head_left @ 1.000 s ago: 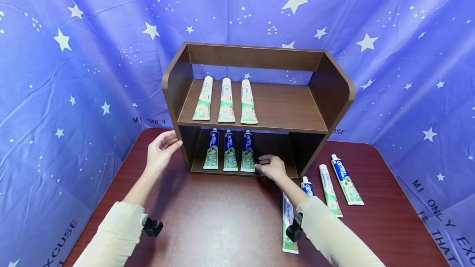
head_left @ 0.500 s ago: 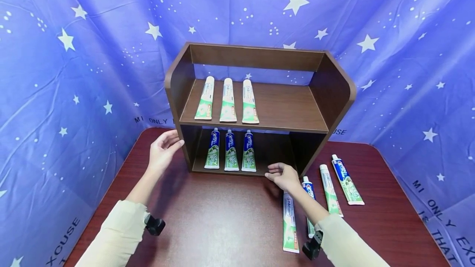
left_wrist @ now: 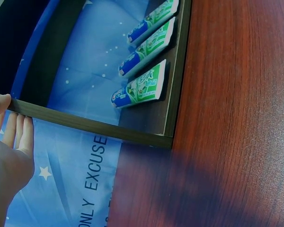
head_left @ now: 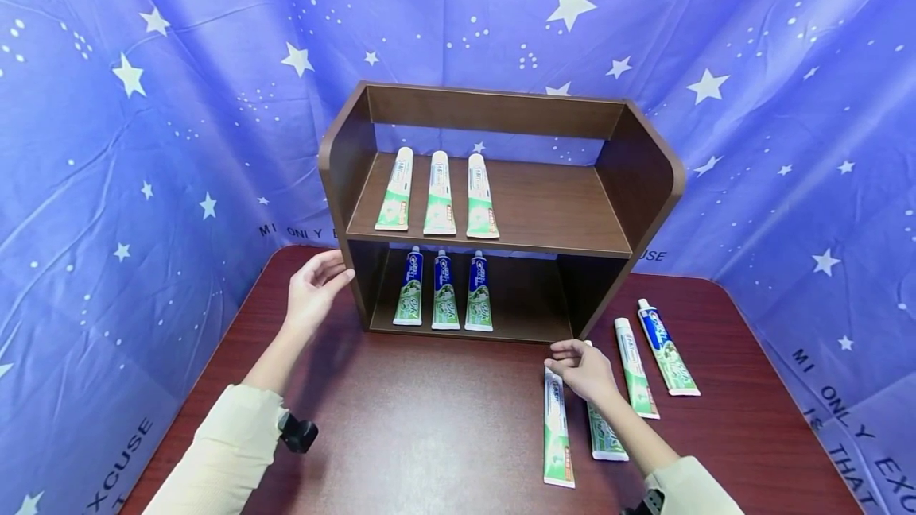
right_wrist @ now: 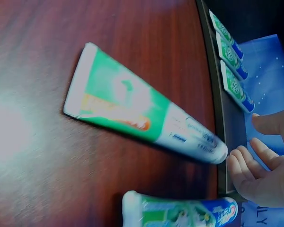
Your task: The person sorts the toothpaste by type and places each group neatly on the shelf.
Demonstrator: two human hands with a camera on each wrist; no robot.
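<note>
My left hand (head_left: 308, 296) holds the left side panel of a brown two-tier shelf (head_left: 551, 201); in the left wrist view the thumb (left_wrist: 0, 103) and fingers lie on either side of the panel's edge. My right hand (head_left: 590, 376) hovers with fingers loosely bent and nothing between them, by the cap end of a white-and-green toothpaste tube (head_left: 556, 435) on the table. Partly covered by that hand is a blue-and-green toothpaste tube (head_left: 607, 434). Three white-and-green tubes (head_left: 439, 195) lie on the upper tier, three blue-and-green tubes (head_left: 444, 292) on the lower, all at the left.
Right of the shelf, another white-and-green tube (head_left: 635, 368) and another blue-and-green tube (head_left: 669, 348) lie on the dark red table (head_left: 429, 427). A blue curtain (head_left: 215, 86) with stars hangs behind and on both sides.
My right hand has moved from beside the third lower-tier tube, rightward and toward me, out to the tubes on the table. The left hand has stayed at the side panel.
</note>
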